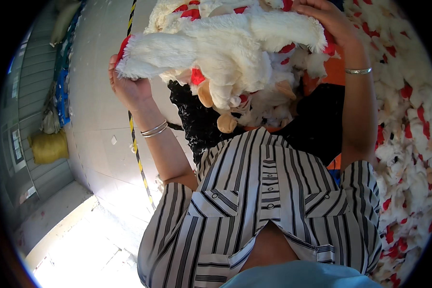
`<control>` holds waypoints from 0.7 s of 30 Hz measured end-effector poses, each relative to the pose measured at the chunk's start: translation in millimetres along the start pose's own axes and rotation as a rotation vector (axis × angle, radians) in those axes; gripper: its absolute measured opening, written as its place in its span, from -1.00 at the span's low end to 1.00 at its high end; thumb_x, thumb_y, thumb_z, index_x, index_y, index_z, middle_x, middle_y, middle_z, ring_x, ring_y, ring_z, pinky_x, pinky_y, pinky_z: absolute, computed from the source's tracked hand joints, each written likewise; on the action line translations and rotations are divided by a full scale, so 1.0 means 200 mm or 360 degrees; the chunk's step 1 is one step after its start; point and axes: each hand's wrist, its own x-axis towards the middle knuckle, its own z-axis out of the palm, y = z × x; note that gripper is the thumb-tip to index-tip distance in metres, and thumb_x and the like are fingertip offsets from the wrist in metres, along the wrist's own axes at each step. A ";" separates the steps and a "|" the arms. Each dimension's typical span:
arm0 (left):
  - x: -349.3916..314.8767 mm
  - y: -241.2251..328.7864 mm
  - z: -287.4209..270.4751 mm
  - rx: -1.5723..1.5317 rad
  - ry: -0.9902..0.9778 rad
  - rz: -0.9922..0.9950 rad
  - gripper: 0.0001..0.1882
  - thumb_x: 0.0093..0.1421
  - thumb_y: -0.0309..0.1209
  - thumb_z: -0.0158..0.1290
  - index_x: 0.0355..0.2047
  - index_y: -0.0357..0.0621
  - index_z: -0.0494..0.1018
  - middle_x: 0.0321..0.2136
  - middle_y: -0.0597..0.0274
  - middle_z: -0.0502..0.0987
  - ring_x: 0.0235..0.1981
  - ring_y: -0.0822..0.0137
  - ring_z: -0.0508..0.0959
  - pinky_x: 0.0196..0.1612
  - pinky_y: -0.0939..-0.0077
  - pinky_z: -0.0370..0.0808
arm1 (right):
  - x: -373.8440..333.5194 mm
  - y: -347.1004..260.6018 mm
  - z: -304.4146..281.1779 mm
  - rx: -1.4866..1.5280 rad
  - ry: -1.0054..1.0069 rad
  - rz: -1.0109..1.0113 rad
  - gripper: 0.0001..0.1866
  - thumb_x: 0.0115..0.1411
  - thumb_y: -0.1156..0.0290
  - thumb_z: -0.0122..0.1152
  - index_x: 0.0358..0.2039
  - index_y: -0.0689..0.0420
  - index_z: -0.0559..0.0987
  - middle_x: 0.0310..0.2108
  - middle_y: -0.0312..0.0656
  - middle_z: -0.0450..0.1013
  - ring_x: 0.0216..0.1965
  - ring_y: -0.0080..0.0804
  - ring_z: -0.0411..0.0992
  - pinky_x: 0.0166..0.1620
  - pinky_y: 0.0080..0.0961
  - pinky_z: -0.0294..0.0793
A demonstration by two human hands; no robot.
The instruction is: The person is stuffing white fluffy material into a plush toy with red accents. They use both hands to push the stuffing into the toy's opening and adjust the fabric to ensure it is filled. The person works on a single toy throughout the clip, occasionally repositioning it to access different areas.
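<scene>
As left hand (131, 89) and right hand (329, 19) grasp its opposite ends, white plush piece (235, 53) spans between them, presumably to prevent folding; white-and-red pile (403, 149) right of plush piece.

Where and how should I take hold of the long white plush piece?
Probably at both ends, from the outer left and right: the white plush piece stretches sideways, its left hand end gripped, with the right hand at the other.
</scene>
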 end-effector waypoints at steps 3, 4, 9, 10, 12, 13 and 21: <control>-0.01 0.07 0.06 0.0017 0.0133 0.0136 -0.78 0.30 -0.50 -0.07 -0.08 -0.17 0.48 -0.08 -0.04 0.57 -0.03 0.00 0.58 0.06 0.00 0.56 | 0.01 0.01 -0.01 -0.0137 -0.0003 -0.0039 -0.84 0.28 0.39 0.22 -0.25 0.23 0.62 -0.37 -0.34 0.53 -0.33 -0.63 0.45 -0.21 -0.65 0.41; -0.01 0.08 0.04 0.0036 0.0084 0.0181 -0.77 0.31 -0.49 -0.07 -0.07 -0.16 0.48 -0.06 -0.03 0.56 -0.02 0.01 0.57 0.06 0.00 0.56 | 0.00 0.00 -0.02 0.0079 0.0011 0.0043 -0.84 0.29 0.40 0.22 -0.25 0.24 0.61 -0.39 -0.33 0.52 -0.37 -0.62 0.44 -0.25 -0.65 0.42; -0.06 0.09 0.04 -0.0026 -0.0086 0.0166 -0.73 0.32 -0.48 -0.09 0.00 -0.11 0.47 -0.02 0.02 0.55 0.01 0.02 0.56 0.09 -0.02 0.54 | -0.01 -0.01 -0.02 0.0190 -0.0021 0.0156 -0.84 0.31 0.40 0.17 -0.25 0.24 0.58 -0.45 -0.25 0.49 -0.48 -0.55 0.46 -0.39 -0.65 0.44; -0.07 0.10 0.05 -0.0056 -0.0122 0.0142 -0.73 0.32 -0.48 -0.09 0.00 -0.11 0.46 -0.02 0.02 0.55 0.00 0.03 0.56 0.09 -0.02 0.53 | 0.00 -0.02 0.02 0.0066 -0.0036 0.0178 -0.83 0.31 0.39 0.16 -0.24 0.23 0.58 -0.44 -0.23 0.51 -0.46 -0.55 0.47 -0.38 -0.64 0.45; -0.11 0.12 0.09 -0.0103 -0.0182 0.0116 -0.72 0.32 -0.48 -0.09 0.01 -0.09 0.46 -0.02 0.04 0.55 0.00 0.05 0.56 0.08 -0.02 0.53 | 0.04 0.15 0.13 -0.0507 -0.0211 -0.0115 -0.66 0.26 0.19 0.24 -0.08 0.15 0.54 -0.32 -0.28 0.49 -0.39 -0.61 0.46 -0.31 -0.64 0.47; -0.13 0.12 0.11 -0.0073 -0.0278 0.0114 -0.72 0.33 -0.43 -0.09 0.02 -0.06 0.46 0.01 0.03 0.54 0.05 0.04 0.52 0.13 -0.04 0.47 | 0.06 0.22 0.19 -0.0800 -0.0292 -0.0264 -0.55 0.23 0.09 0.27 0.01 0.11 0.52 -0.26 -0.30 0.48 -0.35 -0.64 0.45 -0.27 -0.63 0.48; -0.40 -0.01 0.50 -0.0008 -0.1037 -0.0127 -0.66 0.35 -0.51 -0.12 0.12 -0.19 0.38 -0.07 0.08 0.55 -0.08 0.24 0.58 -0.03 0.37 0.53 | -0.10 0.13 0.90 -0.1015 -0.1023 -0.0049 -0.46 0.21 0.05 0.22 -0.03 0.29 0.52 -0.12 0.09 0.49 -0.11 -0.01 0.50 -0.03 -0.21 0.46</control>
